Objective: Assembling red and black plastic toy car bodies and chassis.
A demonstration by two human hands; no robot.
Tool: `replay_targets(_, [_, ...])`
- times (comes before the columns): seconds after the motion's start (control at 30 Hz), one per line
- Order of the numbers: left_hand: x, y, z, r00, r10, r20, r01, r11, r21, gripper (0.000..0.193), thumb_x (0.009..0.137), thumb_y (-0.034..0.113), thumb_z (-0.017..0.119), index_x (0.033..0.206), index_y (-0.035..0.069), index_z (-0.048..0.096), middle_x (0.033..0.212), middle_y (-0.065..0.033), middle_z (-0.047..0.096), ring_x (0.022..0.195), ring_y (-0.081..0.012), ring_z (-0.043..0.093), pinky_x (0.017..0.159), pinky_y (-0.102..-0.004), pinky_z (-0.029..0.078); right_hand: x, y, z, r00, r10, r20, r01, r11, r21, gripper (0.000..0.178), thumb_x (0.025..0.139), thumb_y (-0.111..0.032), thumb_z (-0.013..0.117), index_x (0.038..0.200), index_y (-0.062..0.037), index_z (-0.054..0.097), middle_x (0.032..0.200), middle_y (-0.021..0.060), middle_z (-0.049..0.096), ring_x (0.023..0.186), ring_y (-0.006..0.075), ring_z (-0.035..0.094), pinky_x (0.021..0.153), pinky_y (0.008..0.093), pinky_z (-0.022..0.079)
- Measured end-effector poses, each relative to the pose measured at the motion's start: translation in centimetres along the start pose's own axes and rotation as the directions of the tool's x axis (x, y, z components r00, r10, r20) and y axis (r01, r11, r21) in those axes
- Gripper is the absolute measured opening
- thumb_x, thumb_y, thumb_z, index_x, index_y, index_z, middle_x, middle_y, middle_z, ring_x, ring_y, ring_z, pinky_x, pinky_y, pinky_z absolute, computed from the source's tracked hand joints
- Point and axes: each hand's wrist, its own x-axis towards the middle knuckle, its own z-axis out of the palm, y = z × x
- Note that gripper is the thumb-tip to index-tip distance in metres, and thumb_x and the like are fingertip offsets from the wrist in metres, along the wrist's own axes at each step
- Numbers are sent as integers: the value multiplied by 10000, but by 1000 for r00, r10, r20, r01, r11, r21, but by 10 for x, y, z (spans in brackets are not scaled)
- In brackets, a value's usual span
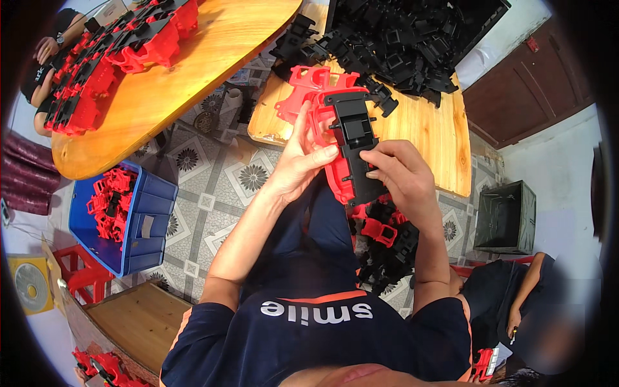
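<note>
My left hand (298,161) is wrapped round a red plastic toy vehicle body (339,177), its thumb lying across the near side. A long black plastic chassis plate (361,173) lies along the right of this body, tilted in front of me. My right hand (405,177) has its fingertips pinched together on the plate's middle; anything small between them is hidden. Just beyond, at the near edge of the wooden table (438,145), is another red plastic body (322,79), partly covered by the held parts.
A black bin (412,45) heaped with black parts stands on the table. Finished-looking red and black pieces (155,45) line a curved table (213,51) at left. A blue crate (145,226) holds more. Loose parts (380,232) lie below my right arm. Other people sit on both sides.
</note>
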Motion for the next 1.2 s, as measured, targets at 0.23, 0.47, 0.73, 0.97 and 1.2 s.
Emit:
replay_targets(0.23, [-8, -1, 0, 997, 72, -4, -72, 997, -1, 1138, 818, 20, 734, 1542, 170, -130, 1507, -187, 294, 1244, -260, 527, 1001, -391, 483, -1, -9, 11, 998, -60, 32, 64, 992, -113, 347, 713, 22, 735, 1046, -29, 649, 933, 96, 588, 865, 273, 604, 744, 354, 520])
replay_targets(0.47, [-20, 6, 23, 996, 90, 30, -94, 970, 224, 1071, 891, 128, 680, 1529, 168, -179, 1469, -207, 357, 1305, -282, 462, 1067, -430, 409, 14, 24, 29, 919, 307, -247, -195, 899, 393, 423, 893, -199, 705, 1229, 20, 570, 1136, 108, 620, 1022, 218, 614, 883, 323, 495])
replay_targets(0.73, [-19, -4, 29, 961, 278, 4, -242, 829, 505, 880, 990, 396, 545, 1548, 110, -72, 1426, -179, 396, 1303, -237, 426, 1079, -352, 358, 29, 18, 64, 918, 368, -151, -185, 732, 656, 342, 923, -139, 664, 1201, 37, 571, 1113, 67, 602, 989, 133, 598, 869, 264, 483])
replay_targets(0.97, [-12, 10, 26, 877, 384, -290, -259, 884, 388, 395, 1011, 386, 506, 1264, 95, 423, 1121, -97, 573, 997, -157, 608, 811, -326, 558, 36, 24, 68, 907, 361, 217, -386, 506, 772, 640, 982, -415, 558, 1442, -5, 387, 1392, 133, 480, 1301, 191, 436, 1096, 326, 329])
replay_targets(1.2, [-25, 51, 0, 741, 551, -384, -439, 830, 343, 486, 1011, 504, 430, 1223, 80, 534, 995, -58, 649, 872, -156, 661, 745, -339, 581, 17, -6, 99, 928, 255, 272, -369, 520, 770, 770, 834, -137, 746, 1456, 58, 335, 1403, 156, 475, 1287, 204, 458, 1078, 325, 350])
